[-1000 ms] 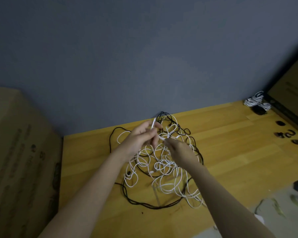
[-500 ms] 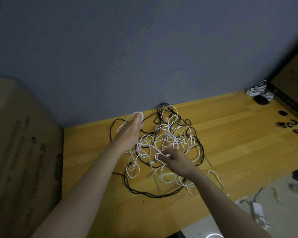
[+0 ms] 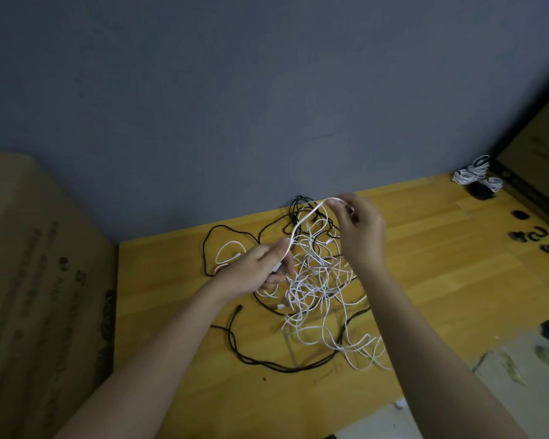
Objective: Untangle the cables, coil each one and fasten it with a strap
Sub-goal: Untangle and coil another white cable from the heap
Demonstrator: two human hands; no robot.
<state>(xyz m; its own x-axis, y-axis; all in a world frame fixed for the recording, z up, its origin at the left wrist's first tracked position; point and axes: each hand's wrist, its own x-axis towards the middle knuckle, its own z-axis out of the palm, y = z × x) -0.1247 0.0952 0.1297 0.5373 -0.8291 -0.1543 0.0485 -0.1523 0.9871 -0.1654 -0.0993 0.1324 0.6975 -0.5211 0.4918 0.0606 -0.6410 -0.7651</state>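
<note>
A tangle of thin white cables (image 3: 314,286) mixed with black cables (image 3: 267,364) lies on the yellow wooden table (image 3: 441,280). One white cable (image 3: 301,224) is lifted out of the pile and stretched between my hands. My left hand (image 3: 257,270) grips its lower part near a white plug, just left of the pile. My right hand (image 3: 358,231) pinches its upper end above the pile's far right side.
Coiled white cables (image 3: 476,174) and a black object lie at the table's far right corner. Several small dark straps (image 3: 533,236) sit along the right edge. A cardboard box (image 3: 38,296) stands at the left, and a grey wall is behind.
My right hand rose from the pile's near side to its far right, lifting a white cable. My left hand moved down and right, now gripping that cable's lower part.
</note>
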